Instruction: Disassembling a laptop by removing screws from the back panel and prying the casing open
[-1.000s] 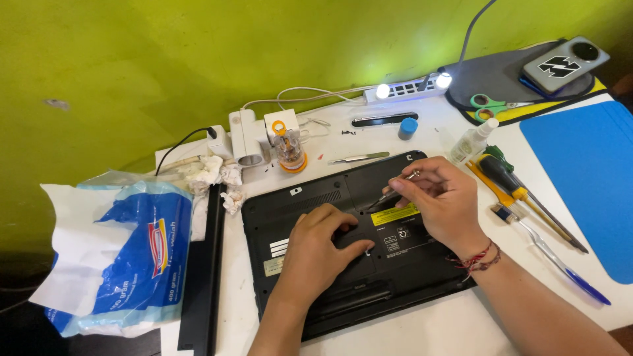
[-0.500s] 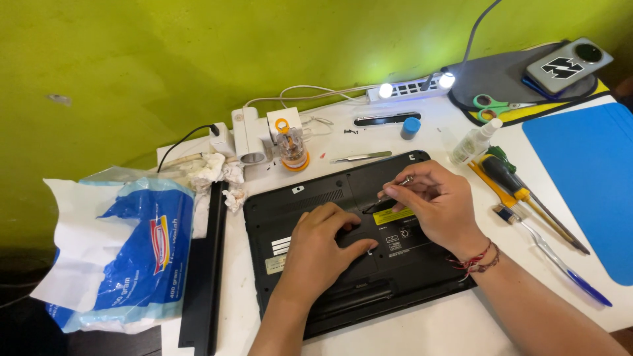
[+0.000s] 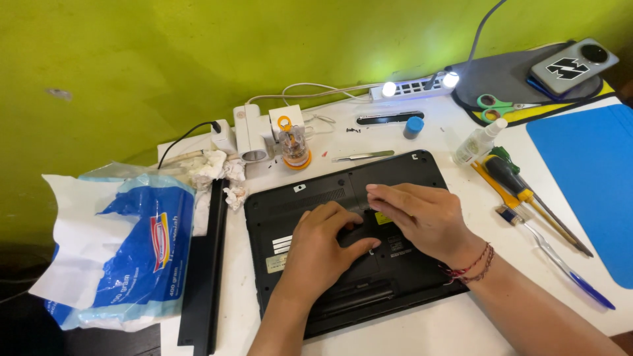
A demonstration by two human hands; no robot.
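Both hands (image 3: 369, 231) press flat, holding nothing, on the laptop (image 3: 290, 204), screwdrivers (image 3: 521, 188) just right.

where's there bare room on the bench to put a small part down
Bare white table shows along the near edge, below the upturned laptop and between both forearms. The blue mat at the far right is also open. It is crowded behind the laptop, around the tweezers and blue cap, and beside the screwdrivers.
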